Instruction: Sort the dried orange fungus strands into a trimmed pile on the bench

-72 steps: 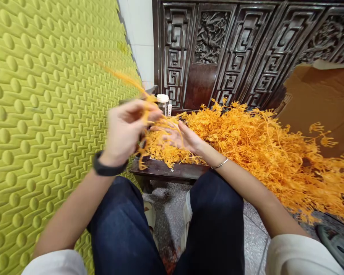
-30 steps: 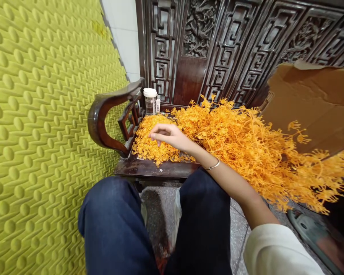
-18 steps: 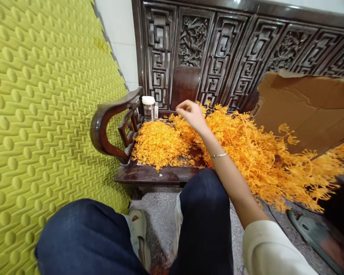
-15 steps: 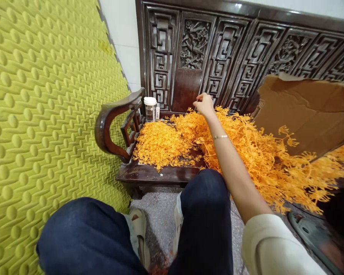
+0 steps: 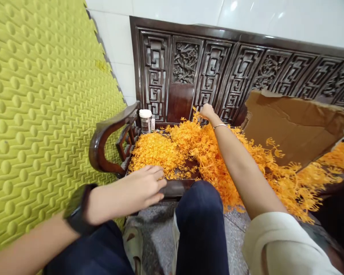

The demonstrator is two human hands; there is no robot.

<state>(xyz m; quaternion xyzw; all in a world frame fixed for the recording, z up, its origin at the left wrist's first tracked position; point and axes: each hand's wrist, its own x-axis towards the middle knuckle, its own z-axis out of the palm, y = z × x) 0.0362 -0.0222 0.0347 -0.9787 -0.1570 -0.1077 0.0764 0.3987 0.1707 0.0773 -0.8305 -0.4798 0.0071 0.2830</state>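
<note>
My right hand is closed at the back of a large tangled heap of orange plastic flower sprigs. One orange sprig rises at its fingertips, which are partly hidden behind the hand. In front of the bench, my left hand hangs palm down with its fingers apart and nothing in them. Just beyond it lies a pile of small loose orange flower pieces. Both heaps rest on a dark wooden bench.
A lidded clear cup stands by the curved armrest. A cardboard sheet leans against the carved backrest. Yellow textured foam matting covers the left side. My knee is close to the bench edge.
My left hand has come into view from the lower left. The right hand has closed around an orange sprig at the back of the heap. The view has tilted up slightly.
</note>
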